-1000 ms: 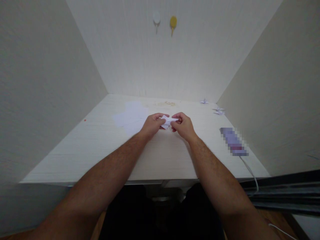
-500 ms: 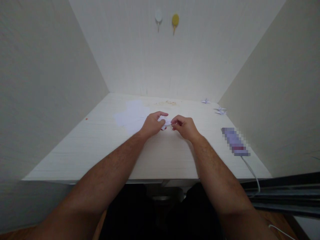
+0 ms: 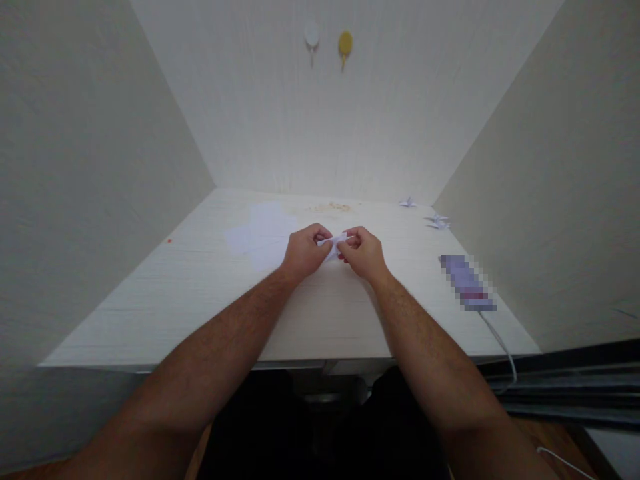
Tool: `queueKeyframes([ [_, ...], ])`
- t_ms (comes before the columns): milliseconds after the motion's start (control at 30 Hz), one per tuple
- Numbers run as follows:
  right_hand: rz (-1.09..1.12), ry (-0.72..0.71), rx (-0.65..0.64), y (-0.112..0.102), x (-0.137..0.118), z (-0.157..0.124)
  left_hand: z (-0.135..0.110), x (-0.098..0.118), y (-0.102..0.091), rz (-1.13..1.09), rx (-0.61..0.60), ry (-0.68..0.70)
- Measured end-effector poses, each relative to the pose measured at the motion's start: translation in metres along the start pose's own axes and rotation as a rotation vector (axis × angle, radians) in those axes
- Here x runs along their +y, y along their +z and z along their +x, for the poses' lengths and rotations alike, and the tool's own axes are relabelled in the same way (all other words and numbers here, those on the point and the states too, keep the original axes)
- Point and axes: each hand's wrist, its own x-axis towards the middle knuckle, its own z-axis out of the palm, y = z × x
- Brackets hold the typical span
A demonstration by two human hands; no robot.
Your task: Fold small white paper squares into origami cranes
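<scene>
A small piece of folded white paper is held between my two hands above the middle of the desk. My left hand pinches its left side between thumb and fingers. On the other side, my right hand grips the paper with its thumb at the front and fingers behind. Parts of the paper are covered by the fingers, so its full shape cannot be made out. Loose white paper sheets lie flat, overlapping, just left of my left hand.
Several folded paper cranes rest at the desk's back right. A blurred-out phone-like object with a white cable lies at the right. Walls enclose the pale desk on three sides; a white hook and yellow hook hang behind.
My hands have drawn closer together on the folded paper. My right hand now holds more of it, with its thumb across the front. The view has shifted slightly.
</scene>
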Motion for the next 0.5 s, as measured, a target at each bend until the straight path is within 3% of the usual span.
queueKeyframes([
  [267, -0.392, -0.161, 0.174, -0.0044, -0.0068, -0.0014, -0.0084, 0.0094, 0.0082, -0.057, -0.044, 0.059],
  [500, -0.342, -0.218, 0.205, -0.0038, -0.0052, -0.0023, -0.0077, 0.0075, 0.0061, 0.047, -0.04, 0.092],
])
